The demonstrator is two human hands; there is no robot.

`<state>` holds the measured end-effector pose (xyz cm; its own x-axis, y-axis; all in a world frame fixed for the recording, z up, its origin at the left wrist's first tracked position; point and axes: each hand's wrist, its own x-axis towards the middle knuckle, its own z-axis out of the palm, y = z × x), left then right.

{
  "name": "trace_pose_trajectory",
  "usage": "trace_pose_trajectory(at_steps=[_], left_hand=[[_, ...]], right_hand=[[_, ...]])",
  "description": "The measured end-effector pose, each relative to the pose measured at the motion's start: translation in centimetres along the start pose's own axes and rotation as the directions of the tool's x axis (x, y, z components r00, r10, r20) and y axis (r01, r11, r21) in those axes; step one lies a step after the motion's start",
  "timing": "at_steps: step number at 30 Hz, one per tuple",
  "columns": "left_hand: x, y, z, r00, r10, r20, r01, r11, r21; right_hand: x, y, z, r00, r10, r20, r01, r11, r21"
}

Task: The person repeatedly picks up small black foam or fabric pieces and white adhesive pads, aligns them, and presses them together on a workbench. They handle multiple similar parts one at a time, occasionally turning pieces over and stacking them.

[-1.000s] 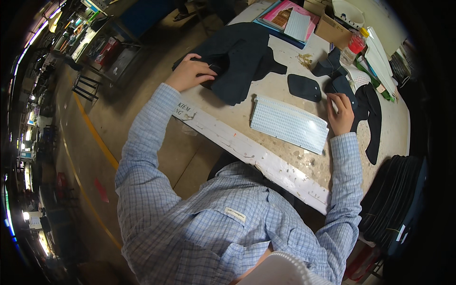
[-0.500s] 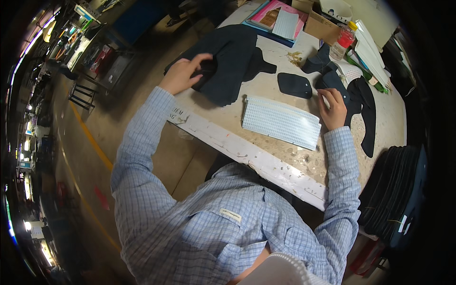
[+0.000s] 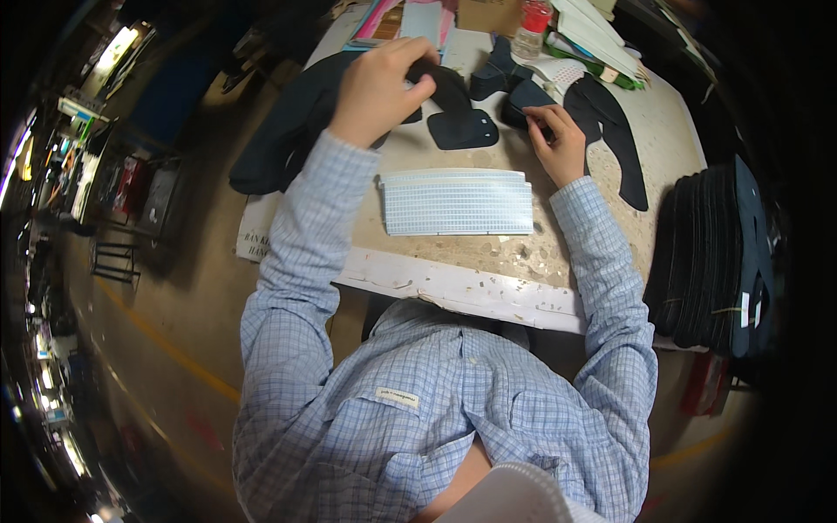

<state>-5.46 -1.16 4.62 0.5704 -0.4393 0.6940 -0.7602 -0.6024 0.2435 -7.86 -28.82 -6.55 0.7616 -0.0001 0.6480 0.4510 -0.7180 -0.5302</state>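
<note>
My left hand (image 3: 384, 91) is raised over the far left of the table, thumb and fingers curled round a black fabric piece (image 3: 446, 90) that looks slightly blurred. Just in front of that piece lies a flat black rounded panel (image 3: 462, 130) with small pale marks. Farther right, my right hand (image 3: 559, 144) has its fingers closed at the edge of a small stack of dark pieces (image 3: 526, 103); what they pinch is hidden. A pale blue-white gridded sheet (image 3: 458, 202) lies between my forearms. Under and beside my left wrist spreads a large black fabric pile (image 3: 279, 131).
A long curved black piece (image 3: 621, 157) and another dark bundle (image 3: 497, 70) lie toward the right. Behind stand a red-labelled bottle (image 3: 530, 30), papers (image 3: 588, 39), folders (image 3: 375, 26) and a cardboard box (image 3: 493, 16). A tall stack of black panels (image 3: 697, 261) stands at the table's right edge.
My left hand has moved right from the large black pile, bringing a black piece toward the rounded panel. My right hand stays by the small stack. The whole view has shifted and turned.
</note>
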Motion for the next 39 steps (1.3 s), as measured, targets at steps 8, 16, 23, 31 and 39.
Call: trace_pose_trajectory(at_steps=[8,16,23,31,39], left_hand=[[-2.7,-1.1,6.1,0.789,-0.122,0.602,-0.011,0.977,0.212],[-3.0,-1.0,7.8,0.873,-0.049,0.485,0.055,0.998,0.001],[-4.0,-1.5,10.6,0.884,-0.099,0.458,0.078,0.995,0.065],[-4.0,-1.9,10.5,0.890,-0.243,0.387,0.265,0.964,-0.004],[-3.9,-1.2,9.8,0.883,-0.177,0.435,0.204,0.979,-0.017]], right_hand=[[-0.1,0.4,-1.2,0.997,0.063,0.054,-0.066,0.997,0.046],[3.5,-1.2,3.4,0.903,-0.006,0.430,-0.039,0.995,0.094],[3.2,-1.3,6.2,0.932,-0.095,0.349,0.168,0.968,-0.186],[3.2,-0.6,5.1,0.944,0.047,0.326,-0.057,0.998,0.023],[3.4,-1.0,4.8,0.977,-0.014,0.215,0.057,0.980,-0.193]])
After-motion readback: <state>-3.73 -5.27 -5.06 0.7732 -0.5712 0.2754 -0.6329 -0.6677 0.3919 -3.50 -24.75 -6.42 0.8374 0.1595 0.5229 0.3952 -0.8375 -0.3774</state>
